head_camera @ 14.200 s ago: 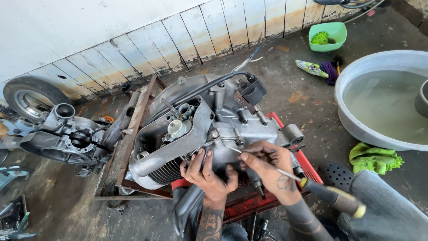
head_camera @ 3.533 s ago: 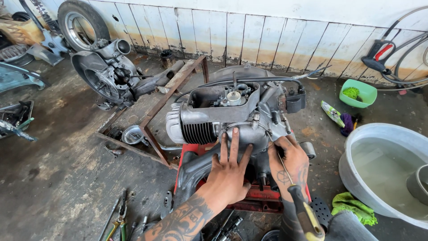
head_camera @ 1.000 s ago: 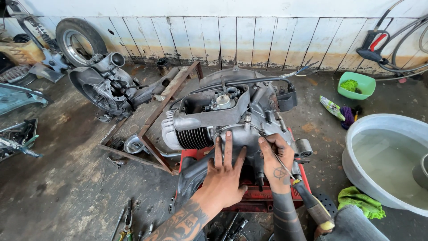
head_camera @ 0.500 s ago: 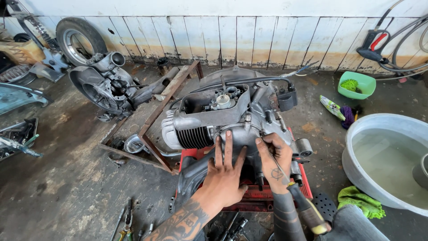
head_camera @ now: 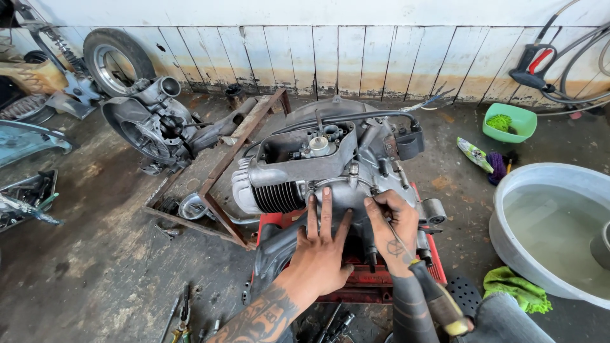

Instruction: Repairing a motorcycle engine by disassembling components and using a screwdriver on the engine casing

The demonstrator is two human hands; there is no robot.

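A grey engine [head_camera: 330, 171] sat on a red stand [head_camera: 356, 279] in the middle of the concrete floor, beside a rusty metal frame [head_camera: 222, 171]. The left hand [head_camera: 321, 244] lay flat on the engine's casing, fingers spread and gripping nothing. The right hand [head_camera: 394, 228] was closed around a screwdriver [head_camera: 426, 286], its handle pointing back toward the person and its tip hidden at the casing. A basin of water [head_camera: 553, 228] stood to the right, near a green rag [head_camera: 515, 289].
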